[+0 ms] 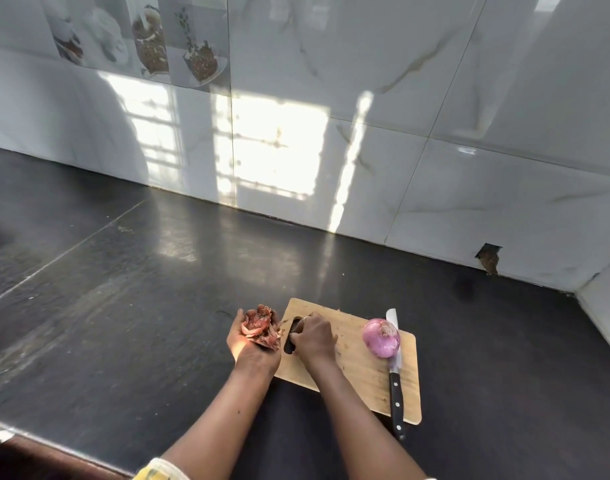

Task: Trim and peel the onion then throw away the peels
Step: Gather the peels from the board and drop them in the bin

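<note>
The left fingers (241, 315) curl loosely upward around a heap of dry reddish peels (262, 327). The left hand (251, 346) is palm-up, cupped, just off the 9 o'clock edge of the cutting board (352, 365). The right fingers (296, 337) are curled knuckles-up at the board's handle slot; whether they pinch anything cannot be told. The right hand (314, 337) wears a ring (306, 319), and both forearms reach in from 6 o'clock. The board lies on a dark, glossy worktop (158, 289) backed by white marbled wall tiles (365, 98) streaked with sunlight. The onion (381, 337), peeled, smooth and pink-purple, sits on the board's 3 o'clock side, touching the blade of a black-handled knife (395, 379) whose handle points to 6 o'clock
</note>
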The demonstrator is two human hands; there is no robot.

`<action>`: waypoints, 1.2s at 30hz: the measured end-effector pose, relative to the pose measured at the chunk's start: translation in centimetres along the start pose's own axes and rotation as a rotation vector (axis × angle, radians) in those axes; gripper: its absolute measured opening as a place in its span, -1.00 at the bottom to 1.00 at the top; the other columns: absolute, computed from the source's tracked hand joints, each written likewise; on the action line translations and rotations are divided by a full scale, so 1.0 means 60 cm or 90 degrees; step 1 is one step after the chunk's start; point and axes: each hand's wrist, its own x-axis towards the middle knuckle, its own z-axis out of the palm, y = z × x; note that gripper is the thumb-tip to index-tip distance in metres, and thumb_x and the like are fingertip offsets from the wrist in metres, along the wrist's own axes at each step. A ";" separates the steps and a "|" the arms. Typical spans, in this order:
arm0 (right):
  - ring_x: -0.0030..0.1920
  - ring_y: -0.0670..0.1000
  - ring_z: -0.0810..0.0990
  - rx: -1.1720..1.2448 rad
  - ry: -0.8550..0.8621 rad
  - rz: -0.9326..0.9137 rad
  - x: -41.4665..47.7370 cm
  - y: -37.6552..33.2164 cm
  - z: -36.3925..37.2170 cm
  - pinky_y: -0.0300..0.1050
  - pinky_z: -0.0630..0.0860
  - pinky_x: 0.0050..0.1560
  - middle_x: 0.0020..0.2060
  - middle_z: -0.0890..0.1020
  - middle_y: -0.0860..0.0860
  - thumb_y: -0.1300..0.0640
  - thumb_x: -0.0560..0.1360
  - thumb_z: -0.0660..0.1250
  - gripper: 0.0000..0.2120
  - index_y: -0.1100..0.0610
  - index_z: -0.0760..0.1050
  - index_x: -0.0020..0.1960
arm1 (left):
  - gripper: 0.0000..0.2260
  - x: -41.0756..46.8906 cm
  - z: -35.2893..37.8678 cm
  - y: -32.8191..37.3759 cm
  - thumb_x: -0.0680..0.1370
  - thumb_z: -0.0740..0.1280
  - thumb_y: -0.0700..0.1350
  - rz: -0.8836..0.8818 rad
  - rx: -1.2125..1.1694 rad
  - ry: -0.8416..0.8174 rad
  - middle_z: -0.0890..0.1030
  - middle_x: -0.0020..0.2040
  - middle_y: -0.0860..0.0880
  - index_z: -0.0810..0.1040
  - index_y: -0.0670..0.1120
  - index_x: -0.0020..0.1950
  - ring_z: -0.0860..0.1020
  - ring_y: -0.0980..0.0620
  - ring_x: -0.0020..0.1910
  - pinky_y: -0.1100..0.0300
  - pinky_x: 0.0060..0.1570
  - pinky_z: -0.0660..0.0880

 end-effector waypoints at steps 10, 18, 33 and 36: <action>0.19 0.15 0.44 0.017 -0.031 -0.112 0.001 0.026 -0.033 -0.07 0.35 0.24 0.19 0.44 0.18 0.23 0.60 0.14 -0.77 0.29 0.50 0.14 | -0.75 -0.005 -0.001 -0.006 0.55 0.22 -0.04 -0.004 0.016 0.000 0.54 -0.31 -0.04 0.41 -0.08 -0.31 0.56 0.00 -0.34 0.13 -0.20 0.53; -0.07 -0.01 0.63 0.071 0.014 -0.032 -0.017 0.082 -0.076 -0.34 0.42 -0.15 -0.06 0.70 0.13 0.35 0.48 0.22 -0.77 0.26 0.65 -0.01 | -0.72 -0.010 0.000 -0.028 0.56 0.20 -0.03 -0.025 0.029 -0.037 0.54 -0.40 -0.03 0.43 -0.07 -0.33 0.57 0.03 -0.47 0.25 -0.37 0.56; 0.03 0.09 0.63 -0.044 0.181 -0.143 -0.062 0.088 -0.065 -0.29 0.48 -0.07 0.03 0.66 0.16 0.25 0.55 0.21 -0.76 0.27 0.60 0.11 | -0.68 -0.006 0.005 -0.020 0.58 0.13 0.03 -0.039 0.037 -0.048 0.51 -0.29 0.02 0.40 -0.02 -0.34 0.54 0.03 -0.30 0.30 -0.20 0.54; 0.33 0.19 0.46 -0.165 0.097 -0.356 -0.079 0.091 -0.025 0.05 0.38 0.32 0.30 0.51 0.09 0.07 0.51 0.14 -0.64 0.06 0.54 0.25 | -0.69 -0.015 0.000 -0.022 0.57 0.13 0.04 -0.035 0.049 -0.058 0.54 -0.37 0.02 0.41 -0.03 -0.33 0.57 0.03 -0.39 0.29 -0.37 0.53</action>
